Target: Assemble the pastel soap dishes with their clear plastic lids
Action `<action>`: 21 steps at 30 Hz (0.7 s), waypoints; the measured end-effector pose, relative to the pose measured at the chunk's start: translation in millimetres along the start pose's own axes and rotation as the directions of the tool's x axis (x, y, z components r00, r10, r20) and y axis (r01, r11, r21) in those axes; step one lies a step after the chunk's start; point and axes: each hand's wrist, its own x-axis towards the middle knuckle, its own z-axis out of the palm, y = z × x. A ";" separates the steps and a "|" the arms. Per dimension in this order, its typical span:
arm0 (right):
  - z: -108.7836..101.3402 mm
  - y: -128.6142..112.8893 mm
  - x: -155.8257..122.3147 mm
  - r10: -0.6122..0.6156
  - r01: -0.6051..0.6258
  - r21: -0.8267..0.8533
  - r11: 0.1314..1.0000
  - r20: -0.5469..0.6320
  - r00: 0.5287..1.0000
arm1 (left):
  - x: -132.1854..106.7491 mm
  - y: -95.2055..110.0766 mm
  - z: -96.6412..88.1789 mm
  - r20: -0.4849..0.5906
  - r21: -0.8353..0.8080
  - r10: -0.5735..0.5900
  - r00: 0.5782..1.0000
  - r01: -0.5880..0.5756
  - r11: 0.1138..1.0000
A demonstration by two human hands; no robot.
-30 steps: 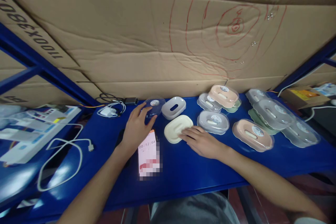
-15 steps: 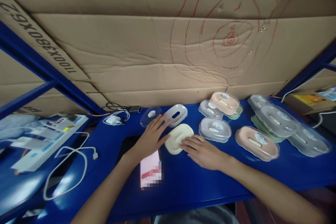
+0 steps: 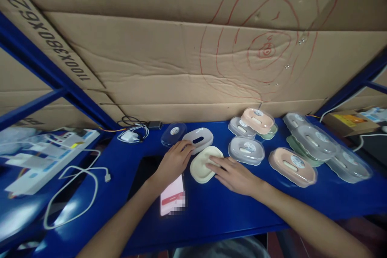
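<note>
My left hand (image 3: 173, 162) reaches forward over the blue table (image 3: 223, 205), its fingertips touching the near edge of a grey soap-dish insert (image 3: 198, 140) with a slot in it. My right hand (image 3: 234, 174) lies flat, fingers spread, on the right side of a cream soap-dish base (image 3: 203, 164). A clear lid (image 3: 173, 133) with a round sticker lies just behind the left hand. A phone (image 3: 173, 195) with a pink screen lies under my left wrist.
Several packed soap dishes, clear-lidded over grey, pink and green bases, crowd the right half (image 3: 292, 162). A white cable (image 3: 77, 191), a charger (image 3: 130, 136) and white boxes (image 3: 36, 161) lie to the left. A cardboard wall (image 3: 181, 56) closes the back.
My left hand let go of the clear lid, leaving it at the back, and moved right to the grey insert. My right hand stayed on the cream base.
</note>
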 end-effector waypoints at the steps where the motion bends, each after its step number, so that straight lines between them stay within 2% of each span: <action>1: -0.2 0.2 0.4 0.013 -0.013 -0.004 1.000 -0.024 1.000 | -0.6 2.3 -0.7 -0.013 -0.003 0.013 1.000 -0.013 1.000; 4: -0.4 2.1 1.3 0.045 -0.045 -0.001 0.999 -0.066 0.997 | -2.2 10.1 -2.3 -0.024 -0.003 0.050 0.998 -0.050 0.999; 8: 2.5 5.5 1.3 0.083 -0.082 0.009 0.997 -0.043 0.996 | -4.0 14.4 -1.5 -0.009 0.025 0.083 0.996 -0.083 0.996; 15: 5.7 6.1 0.0 0.101 -0.100 0.024 0.995 -0.021 0.995 | -7.0 1.7 5.0 0.036 0.095 0.039 0.999 -0.042 0.995; 21: 8.3 7.2 -0.6 0.093 -0.092 0.034 0.995 -0.040 0.995 | -4.2 -2.9 4.3 -0.003 0.073 0.027 1.000 -0.027 0.997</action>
